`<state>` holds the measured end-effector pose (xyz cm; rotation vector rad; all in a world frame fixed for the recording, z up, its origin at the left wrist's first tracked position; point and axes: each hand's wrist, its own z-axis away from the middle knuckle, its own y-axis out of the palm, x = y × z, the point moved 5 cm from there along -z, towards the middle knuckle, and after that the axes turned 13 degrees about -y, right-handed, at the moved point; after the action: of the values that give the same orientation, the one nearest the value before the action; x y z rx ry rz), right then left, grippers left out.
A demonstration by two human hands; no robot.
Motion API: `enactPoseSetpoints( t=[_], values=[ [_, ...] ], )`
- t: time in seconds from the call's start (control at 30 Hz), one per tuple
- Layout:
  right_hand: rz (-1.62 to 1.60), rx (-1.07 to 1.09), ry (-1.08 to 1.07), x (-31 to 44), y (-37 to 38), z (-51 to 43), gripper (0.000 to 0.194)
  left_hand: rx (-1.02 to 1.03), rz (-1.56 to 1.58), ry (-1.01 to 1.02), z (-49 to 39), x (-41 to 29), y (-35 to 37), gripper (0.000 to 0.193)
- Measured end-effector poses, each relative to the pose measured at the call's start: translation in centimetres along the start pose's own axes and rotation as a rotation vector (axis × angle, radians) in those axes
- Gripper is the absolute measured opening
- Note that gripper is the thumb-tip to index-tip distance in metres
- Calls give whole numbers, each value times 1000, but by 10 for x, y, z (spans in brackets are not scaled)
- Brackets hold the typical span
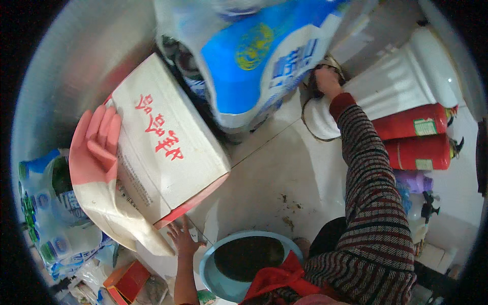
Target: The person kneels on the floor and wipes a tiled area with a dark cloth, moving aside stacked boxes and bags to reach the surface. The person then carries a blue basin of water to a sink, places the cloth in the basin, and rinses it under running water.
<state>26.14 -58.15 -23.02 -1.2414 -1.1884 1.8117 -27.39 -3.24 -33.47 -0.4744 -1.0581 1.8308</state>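
My left hand (185,240) is low in the view, its fingers spread beside the lower edge of a white cardboard box (179,137) bearing red writing. Whether the fingertips touch the box is unclear. A pink and cream rubber glove (95,156) lies along the box's left side. At the upper right, my right hand (328,82) reaches down by the foot of a white, fluted pedestal (396,80). Its fingers are partly hidden against something dark, and a grip cannot be made out. Dark water (249,259) stands in a light blue basin (206,272) close to my body.
A blue-and-white wrapped bottle pack (236,84) stands beyond the box. Two red fire extinguishers (411,122) are right of my right arm. More wrapped bottles (57,213) and an orange-red carton (127,280) are at left. Dark dirt (289,206) marks the tiled floor (263,179).
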Motion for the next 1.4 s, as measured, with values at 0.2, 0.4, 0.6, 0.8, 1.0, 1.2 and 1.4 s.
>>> enactPoseSetpoints(
  t=[0.2, 0.4, 0.6, 0.8, 1.0, 1.2, 1.4],
  values=[
    [-121, -219, -342, 93, 4, 34, 24, 2, 4, 4, 0, -4, -5, 162],
    [-260, -136, -143, 111, 42, 16, 37, -57, 25, 55, 2, -6, -7, 160],
    [-319, 40, -270, 97, 18, -2, 46, -28, 17, 32, 1, -5, -7, 159],
    [75, -506, 77, 2, -52, -4, 33, 8, 13, 26, 2, -8, -8, 159],
    [-260, -268, 658, -71, 61, -60, 48, 28, 15, 31, -2, -14, -14, 159],
    [-339, 69, 416, -106, 96, -107, 62, 63, -10, 7, -4, -12, -9, 161],
    [-307, -29, 247, -56, 25, -73, 38, 44, -3, 14, -3, -8, -9, 164]
  ],
)
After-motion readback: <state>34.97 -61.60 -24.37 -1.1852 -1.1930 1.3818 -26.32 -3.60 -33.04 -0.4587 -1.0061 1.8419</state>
